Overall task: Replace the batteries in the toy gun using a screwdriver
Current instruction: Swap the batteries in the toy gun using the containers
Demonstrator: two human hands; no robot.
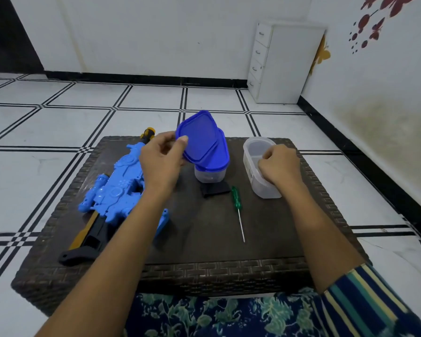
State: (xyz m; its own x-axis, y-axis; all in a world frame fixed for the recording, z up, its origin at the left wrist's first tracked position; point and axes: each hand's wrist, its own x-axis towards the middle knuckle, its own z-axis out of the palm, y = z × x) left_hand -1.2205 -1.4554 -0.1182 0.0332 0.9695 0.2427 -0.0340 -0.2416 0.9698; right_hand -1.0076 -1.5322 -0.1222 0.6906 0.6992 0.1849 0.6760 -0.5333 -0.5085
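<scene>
A light blue toy gun (pixel 114 193) with a black and yellow stock lies on the left of the dark woven table (pixel 204 271). My left hand (pixel 162 159) pinches a loose blue lid (pixel 197 137), tilted up above a closed clear container with a blue lid (pixel 213 166). My right hand (pixel 278 164) is curled over the rim of an open clear container (pixel 259 171) on the right. A green-handled screwdriver (pixel 238 212) lies between the containers, tip toward me. A small black piece (pixel 215 189) sits in front of the closed container.
The low table stands on a white tiled floor with black lines. A white drawer cabinet (pixel 282 64) stands in the far right corner by the wall. My patterned clothing (pixel 229 314) is at the table's near edge.
</scene>
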